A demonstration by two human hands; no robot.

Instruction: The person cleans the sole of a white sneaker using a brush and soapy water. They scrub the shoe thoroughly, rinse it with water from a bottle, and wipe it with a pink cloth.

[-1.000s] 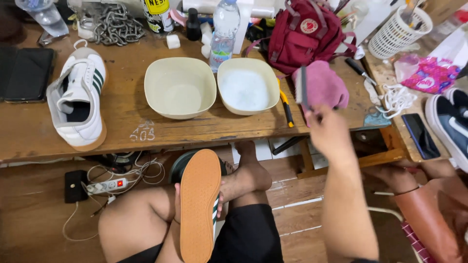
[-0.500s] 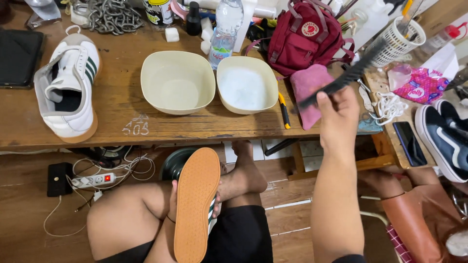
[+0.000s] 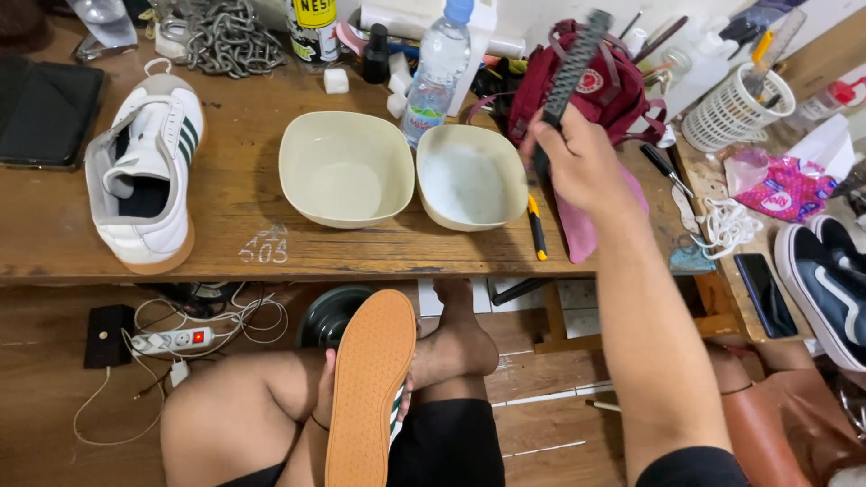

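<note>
Seen from the head camera, you sat at a cluttered wooden workbench (image 3: 234,203) with your right hand (image 3: 582,162) raised above its far edge, fingers clamped around the handle of a dark scrubbing brush (image 3: 570,74) that pointed up and away toward a maroon backpack (image 3: 600,90). Your left hand (image 3: 327,397) stayed low in your lap, closed on a white sneaker (image 3: 370,388) held sole-up, its tan rubber sole facing the camera and only the fingertips showing around the shoe's edges. On the bench just below the brush stood two cream bowls side by side: the left bowl (image 3: 347,169) looked empty, while the right bowl (image 3: 471,176) held a pale, foamy liquid (what exactly it was could not be told). A pink cloth (image 3: 577,230) lay beneath your right wrist, and a yellow-handled tool (image 3: 536,227) rested between it and the right bowl. The matching white sneaker (image 3: 144,185) with dark green stripes sat upright at the bench's left end, beside a black tablet (image 3: 45,113). At the back stood a clear water bottle (image 3: 436,70) and a heap of grey chain (image 3: 230,38). To the right, a white mesh basket (image 3: 732,113) held pens, a phone (image 3: 765,293) lay flat, and a dark sneaker (image 3: 830,280) sat at the frame's edge. A power strip (image 3: 171,340) lay on the floor below.
</note>
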